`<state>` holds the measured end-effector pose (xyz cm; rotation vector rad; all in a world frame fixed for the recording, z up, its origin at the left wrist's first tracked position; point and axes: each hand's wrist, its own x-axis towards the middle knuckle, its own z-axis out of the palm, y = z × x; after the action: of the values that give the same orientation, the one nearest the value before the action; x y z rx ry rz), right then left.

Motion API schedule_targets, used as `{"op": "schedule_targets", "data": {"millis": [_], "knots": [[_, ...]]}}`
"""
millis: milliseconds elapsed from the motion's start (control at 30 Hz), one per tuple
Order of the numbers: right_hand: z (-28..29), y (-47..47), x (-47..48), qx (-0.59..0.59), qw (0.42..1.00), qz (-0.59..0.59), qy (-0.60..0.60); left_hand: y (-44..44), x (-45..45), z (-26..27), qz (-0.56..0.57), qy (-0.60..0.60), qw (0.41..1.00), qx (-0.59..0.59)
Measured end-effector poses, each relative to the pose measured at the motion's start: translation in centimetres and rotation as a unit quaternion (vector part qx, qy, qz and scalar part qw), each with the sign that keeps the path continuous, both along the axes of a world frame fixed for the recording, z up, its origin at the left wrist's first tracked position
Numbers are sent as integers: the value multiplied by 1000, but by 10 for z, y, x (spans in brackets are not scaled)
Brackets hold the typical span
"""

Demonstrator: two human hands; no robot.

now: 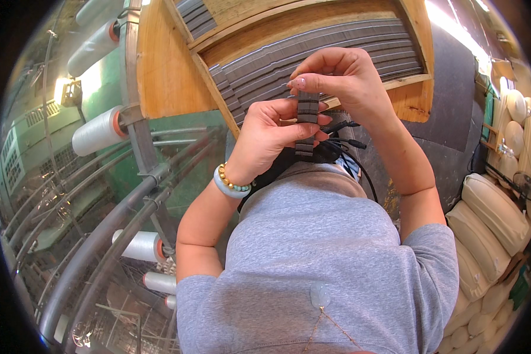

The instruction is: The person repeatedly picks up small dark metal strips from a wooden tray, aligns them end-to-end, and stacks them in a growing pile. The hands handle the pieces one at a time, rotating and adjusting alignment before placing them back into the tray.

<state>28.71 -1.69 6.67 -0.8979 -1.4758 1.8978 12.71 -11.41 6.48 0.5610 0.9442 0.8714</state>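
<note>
My left hand (270, 128) grips a narrow stack of thin dark grey plates (308, 108) between the thumb and fingers. The stack stands roughly upright in the view, its lower end showing below my thumb. At its upper end, the thumb and fingertips of my right hand (343, 79) pinch together; whether they hold the stack or a single plate cannot be made out. Just beyond both hands lies a shallow wooden tray (212, 90), with long rows of similar dark plates (318, 48) packed side by side. My right hand hides part of these rows.
The tray rests on a wooden board (172, 66). Metal rails (101, 230) and a post with white thread cones (97, 132) stand close at left. Black cables (358, 163) hang below my hands. Stuffed cream sacks (491, 217) and more thread cones (515, 106) are at right.
</note>
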Motion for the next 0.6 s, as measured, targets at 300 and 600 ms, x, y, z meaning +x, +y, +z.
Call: {"op": "schedule_targets", "data": {"millis": [300, 600], "knots": [[3, 0, -2, -3, 1000, -1, -8, 0, 2, -1, 5, -16, 1000, 0], [1, 1, -3, 3, 1000, 7, -5, 2, 2, 3, -13, -7, 1000, -2]]}}
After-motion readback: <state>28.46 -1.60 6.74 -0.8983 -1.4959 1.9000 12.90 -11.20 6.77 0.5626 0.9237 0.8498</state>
